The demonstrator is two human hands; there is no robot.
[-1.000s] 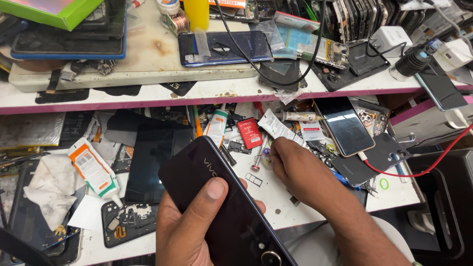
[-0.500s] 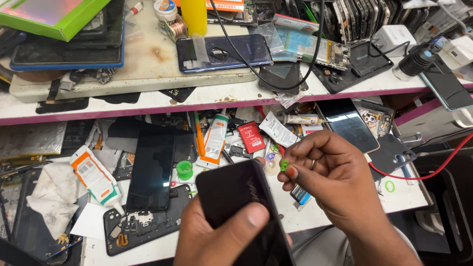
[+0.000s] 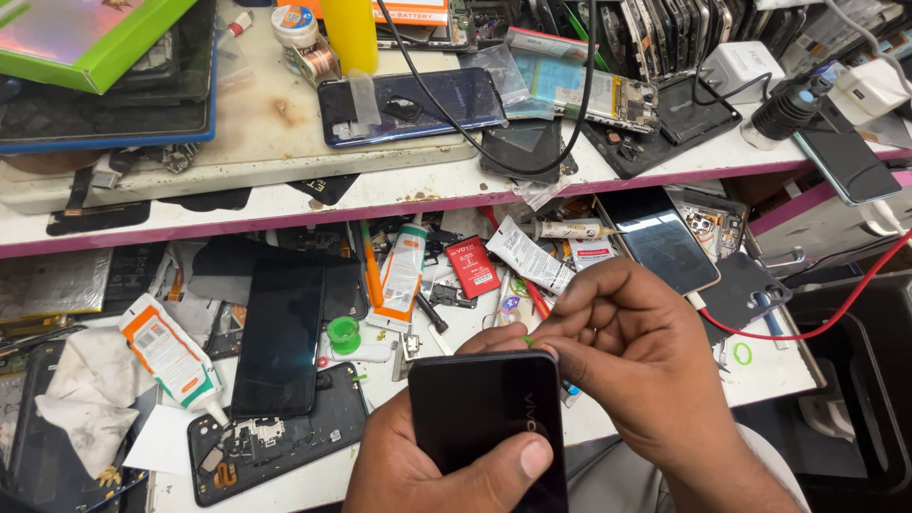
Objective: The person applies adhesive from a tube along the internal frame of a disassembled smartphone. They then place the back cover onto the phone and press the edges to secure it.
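Black glossy smartphone (image 3: pixel 489 423) held back-up between two hands above a cluttered repair bench (image 3: pixel 313 480).
Left hand (image 3: pixel 427 465) grasps the phone from below, thumb across its back; right hand (image 3: pixel 632 356) is closed at the phone's top edge, fingertips pinching a small green piece (image 3: pixel 527 339); beyond the left hand lie a detached dark screen panel (image 3: pixel 280 337), a green tape roll (image 3: pixel 343 332) and a white-and-orange glue tube (image 3: pixel 403 275); a red cable (image 3: pixel 817 318) runs right of the right hand.

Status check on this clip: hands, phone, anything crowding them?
Left hand grips black phone, back up. Right hand pinches a small green bit at its top edge. Glue tubes, loose screens crowd the bench.
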